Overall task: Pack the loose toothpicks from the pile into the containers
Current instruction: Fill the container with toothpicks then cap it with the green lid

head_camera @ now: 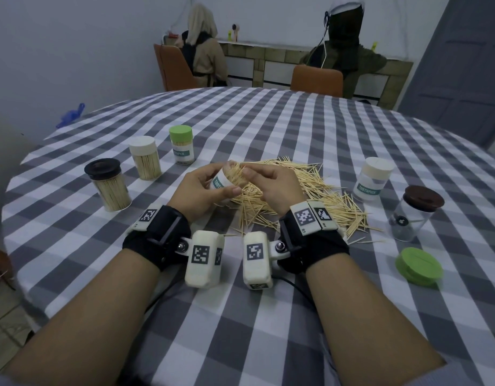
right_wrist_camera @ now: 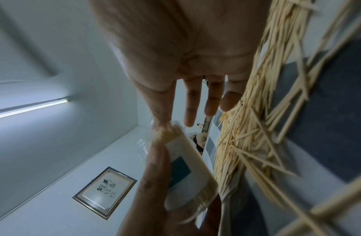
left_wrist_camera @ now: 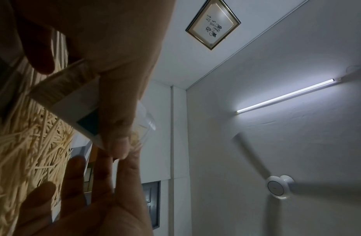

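My left hand point(head_camera: 203, 186) grips a clear toothpick container point(head_camera: 221, 181) with a white and teal label, tilted so its open mouth faces right. It is packed with toothpicks. My right hand point(head_camera: 264, 181) reaches to that mouth with straight fingers, and the index fingertip point(right_wrist_camera: 162, 119) presses on the toothpick ends. The loose toothpick pile point(head_camera: 310, 196) lies on the cloth just behind and right of both hands. The left wrist view shows the container point(left_wrist_camera: 74, 108) under my left palm point(left_wrist_camera: 119, 63), with the pile point(left_wrist_camera: 24, 151) beside it. The right wrist view shows the container point(right_wrist_camera: 185, 159) and the pile point(right_wrist_camera: 252, 127).
Three filled, capped containers stand at left: black lid point(head_camera: 107, 185), white lid point(head_camera: 144, 158), green lid point(head_camera: 182, 146). At right stand a white-lidded container point(head_camera: 373, 179) and a brown-lidded jar point(head_camera: 413, 214). A loose green lid point(head_camera: 419, 267) lies nearer. Two people sit beyond the checked table point(head_camera: 240, 316).
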